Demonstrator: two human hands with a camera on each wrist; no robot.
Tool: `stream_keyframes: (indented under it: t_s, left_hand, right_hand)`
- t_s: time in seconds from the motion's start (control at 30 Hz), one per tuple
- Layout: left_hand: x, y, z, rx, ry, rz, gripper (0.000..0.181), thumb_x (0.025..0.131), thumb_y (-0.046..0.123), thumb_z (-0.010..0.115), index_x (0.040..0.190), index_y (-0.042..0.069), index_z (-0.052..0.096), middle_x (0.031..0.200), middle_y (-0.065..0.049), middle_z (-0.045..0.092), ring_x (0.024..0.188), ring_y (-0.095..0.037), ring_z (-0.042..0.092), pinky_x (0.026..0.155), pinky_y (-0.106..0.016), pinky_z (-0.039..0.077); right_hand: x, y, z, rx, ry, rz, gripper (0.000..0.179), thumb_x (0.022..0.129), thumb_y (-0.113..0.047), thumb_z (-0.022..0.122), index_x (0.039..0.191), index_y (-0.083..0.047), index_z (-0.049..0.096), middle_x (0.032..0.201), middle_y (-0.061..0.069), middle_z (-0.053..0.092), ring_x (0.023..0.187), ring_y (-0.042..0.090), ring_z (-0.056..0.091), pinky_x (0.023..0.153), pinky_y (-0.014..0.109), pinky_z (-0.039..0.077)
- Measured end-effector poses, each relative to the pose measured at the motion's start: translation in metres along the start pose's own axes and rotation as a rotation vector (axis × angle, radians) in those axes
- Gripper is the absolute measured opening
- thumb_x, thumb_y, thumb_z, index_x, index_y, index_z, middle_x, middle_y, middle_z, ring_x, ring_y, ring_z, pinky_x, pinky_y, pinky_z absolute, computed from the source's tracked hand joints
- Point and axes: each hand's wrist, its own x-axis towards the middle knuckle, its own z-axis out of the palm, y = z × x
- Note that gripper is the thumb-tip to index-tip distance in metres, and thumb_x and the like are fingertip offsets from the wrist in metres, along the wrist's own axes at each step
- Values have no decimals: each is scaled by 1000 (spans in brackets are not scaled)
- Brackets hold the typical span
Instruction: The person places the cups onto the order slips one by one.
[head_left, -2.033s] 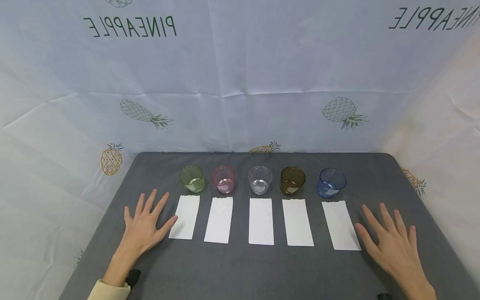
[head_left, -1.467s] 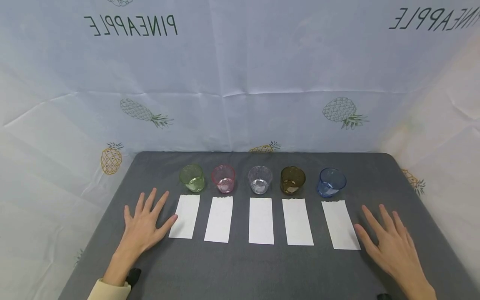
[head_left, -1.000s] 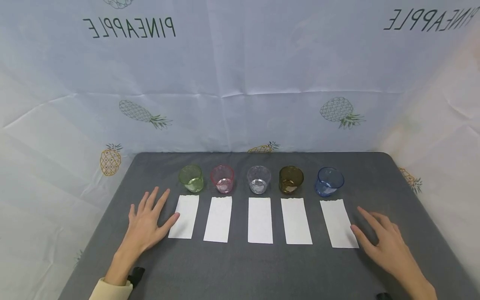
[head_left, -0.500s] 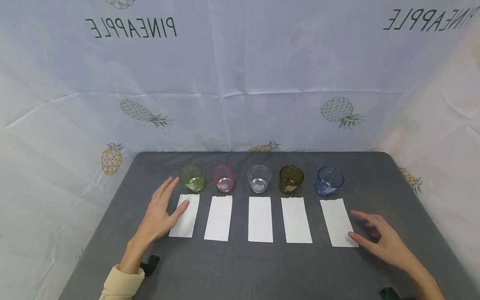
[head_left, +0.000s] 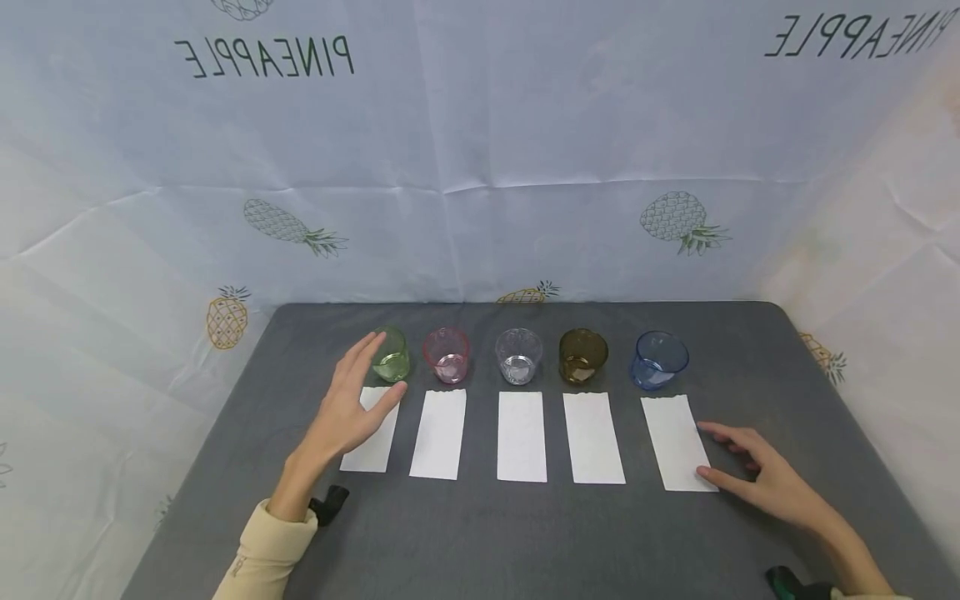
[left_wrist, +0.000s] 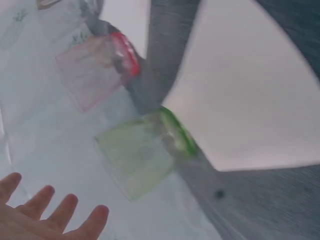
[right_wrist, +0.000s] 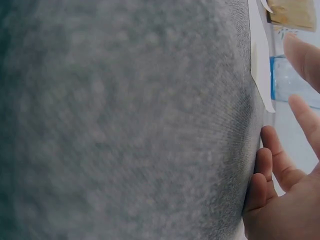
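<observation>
My left hand (head_left: 343, 417) is over the leftmost white paper slip (head_left: 367, 454), its fingers extended and holding nothing. In the head view its fingertips overlap the green glass (head_left: 392, 358), while the left wrist view shows a gap between that glass (left_wrist: 145, 155) and the fingers (left_wrist: 62, 212). My right hand (head_left: 772, 479) rests low at the right, thumb and index finger apart at the edge of the rightmost slip (head_left: 675, 446). Its other fingers (right_wrist: 272, 160) curl loosely near the grey cloth. The blue glass (head_left: 659, 361) stands beyond that slip.
Between these stand a pink glass (head_left: 447, 357), a clear glass (head_left: 518, 357) and a brown glass (head_left: 582, 357) in one row. Three more slips lie before them, the middle one (head_left: 522, 437) included. A pineapple-print curtain (head_left: 480, 242) hangs behind the grey table (head_left: 480, 542).
The left hand has moved forward and right, from beside the leftmost slip to over it, up to the green glass. The right hand's fingers have gone from spread to loosely curled. Glasses and slips stay put.
</observation>
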Motion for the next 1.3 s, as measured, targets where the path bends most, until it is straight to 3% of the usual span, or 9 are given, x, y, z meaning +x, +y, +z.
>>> stream_keyframes:
  t_s: [0.3, 0.37, 0.6, 0.73, 0.93, 1.13, 1.3]
  left_hand:
    - [27, 31, 18, -104, -37, 79, 77, 96, 36, 65, 163, 19, 28, 169, -10, 25, 156, -39, 23, 116, -74, 26]
    - [35, 38, 25, -142, -48, 98, 76, 97, 35, 65, 162, 19, 29, 168, -10, 28, 156, -36, 25, 119, -70, 27]
    - [68, 70, 59, -347, -77, 166, 77, 95, 41, 68, 161, 20, 33, 161, -9, 38, 149, -34, 39, 116, -58, 42]
    - [86, 91, 82, -407, -114, 190, 82, 91, 46, 70, 160, 21, 33, 160, -10, 39, 147, -33, 42, 115, -53, 45]
    - [107, 116, 113, -451, -190, 227, 87, 90, 49, 71, 161, 23, 30, 163, -10, 35, 147, -30, 41, 116, -50, 45]
    - [120, 135, 135, -463, -234, 254, 89, 88, 32, 76, 162, 18, 28, 164, -11, 34, 147, -29, 42, 115, -50, 45]
    - [128, 150, 152, -467, -278, 251, 91, 87, 28, 78, 162, 22, 27, 164, -7, 35, 148, -26, 41, 116, -47, 45]
  right_hand:
    - [3, 7, 2, 42, 6, -87, 69, 78, -14, 88, 141, -9, 59, 120, 7, 56, 102, -11, 36, 78, 14, 34]
    - [2, 8, 3, 42, 1, -74, 68, 79, -16, 88, 141, -12, 59, 121, 7, 55, 103, -13, 35, 79, 15, 32]
    - [1, 8, 3, 62, -12, -58, 71, 80, -19, 87, 145, -15, 57, 120, 9, 52, 102, -13, 32, 81, 24, 21]
    - [1, 7, 4, 64, -9, -56, 73, 80, -20, 88, 145, -15, 57, 121, 10, 52, 103, -14, 31, 81, 24, 22]
    - [1, 6, 4, 53, -15, -22, 73, 80, -23, 88, 145, -15, 56, 121, 12, 53, 103, -14, 30, 82, 25, 23]
    - [0, 5, 6, 51, -25, -4, 73, 80, -24, 88, 145, -16, 56, 121, 10, 52, 101, -13, 30, 84, 30, 24]
    - [1, 6, 7, 52, -21, -8, 75, 79, -22, 89, 146, -16, 55, 120, 11, 52, 101, -13, 29, 84, 38, 26]
